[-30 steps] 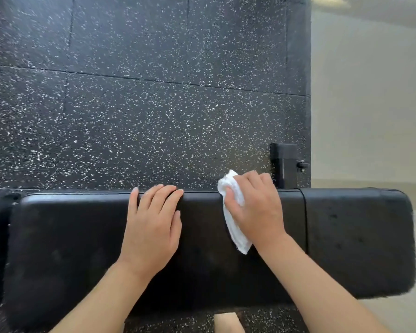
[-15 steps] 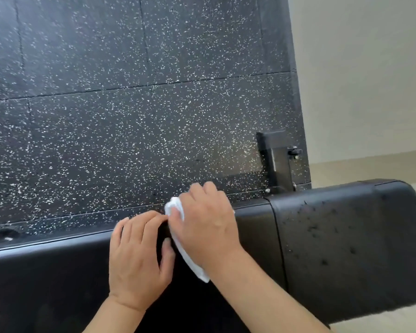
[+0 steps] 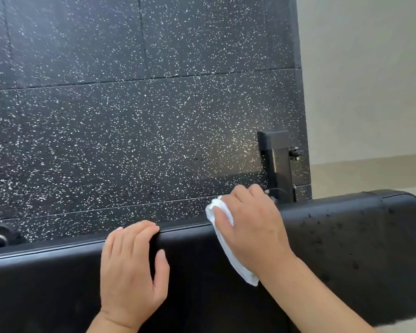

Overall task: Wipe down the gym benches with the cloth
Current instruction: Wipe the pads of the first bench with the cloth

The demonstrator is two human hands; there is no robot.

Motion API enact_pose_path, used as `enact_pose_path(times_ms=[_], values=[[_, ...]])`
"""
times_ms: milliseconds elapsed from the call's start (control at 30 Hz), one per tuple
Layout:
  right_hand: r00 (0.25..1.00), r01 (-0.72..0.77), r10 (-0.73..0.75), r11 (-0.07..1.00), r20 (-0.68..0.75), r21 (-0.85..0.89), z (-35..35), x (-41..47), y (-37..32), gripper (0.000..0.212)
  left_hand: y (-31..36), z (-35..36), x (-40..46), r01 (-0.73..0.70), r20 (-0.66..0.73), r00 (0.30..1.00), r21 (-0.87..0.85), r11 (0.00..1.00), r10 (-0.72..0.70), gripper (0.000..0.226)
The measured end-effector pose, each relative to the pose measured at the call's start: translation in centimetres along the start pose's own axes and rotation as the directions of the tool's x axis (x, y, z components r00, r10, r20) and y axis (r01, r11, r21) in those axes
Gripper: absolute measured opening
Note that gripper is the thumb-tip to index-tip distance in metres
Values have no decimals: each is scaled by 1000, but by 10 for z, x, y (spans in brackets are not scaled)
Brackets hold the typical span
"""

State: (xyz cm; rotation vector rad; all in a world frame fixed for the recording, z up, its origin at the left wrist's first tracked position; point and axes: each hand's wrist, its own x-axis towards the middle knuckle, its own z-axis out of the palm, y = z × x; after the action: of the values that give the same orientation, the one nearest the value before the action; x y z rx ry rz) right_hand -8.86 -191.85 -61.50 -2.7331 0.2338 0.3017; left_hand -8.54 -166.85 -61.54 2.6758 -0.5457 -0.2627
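Cloth [image 3: 228, 246] pinned under right hand [image 3: 252, 227], on bench [image 3: 346, 248] far edge

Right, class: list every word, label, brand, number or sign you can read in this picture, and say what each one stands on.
None: no readable text shows.
Bench pad: dark flecks only, no label.
White cloth under the right hand: no tag or print in view.
Speckled floor tiles and black metal post: unmarked.
Left hand: resting on the pad's edge, covers no writing that can be seen.
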Motion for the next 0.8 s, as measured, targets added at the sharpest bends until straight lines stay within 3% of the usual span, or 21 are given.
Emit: enact_pose_path(times_ms=[233, 333, 400, 567, 667, 800], values=[[990, 135, -135, 991, -43, -12, 28, 13, -91, 29, -7, -12, 1, 23, 97, 995, -108, 994, -12, 41], [991, 122, -123, 992, 50, 23, 29, 14, -88, 34, -31, -29, -6, 76, 127, 990, -57, 996, -68, 42], [988, 151, -150, 988, 41, -27, 24, 12, -66, 26, -58, -46, -16, 124, 120, 985, 1, 992, -123, 45], [996, -40, 49, 992, 76, -120, 14, 11, -46, 44, -126, -80, -40, 149, 136, 978, 90, 985, -161, 52], [1000, -17, 18, 990, 7, -138, 22, 11, -85, 39, -148, -88, -50, 150, 122, 980, 94, 984, -160, 54], [999, 32, -32, 999, -10, -40, 55, 18, -161, 37, -164, -91, -59, 160, 60, 985, 40, 986, -163, 52]])
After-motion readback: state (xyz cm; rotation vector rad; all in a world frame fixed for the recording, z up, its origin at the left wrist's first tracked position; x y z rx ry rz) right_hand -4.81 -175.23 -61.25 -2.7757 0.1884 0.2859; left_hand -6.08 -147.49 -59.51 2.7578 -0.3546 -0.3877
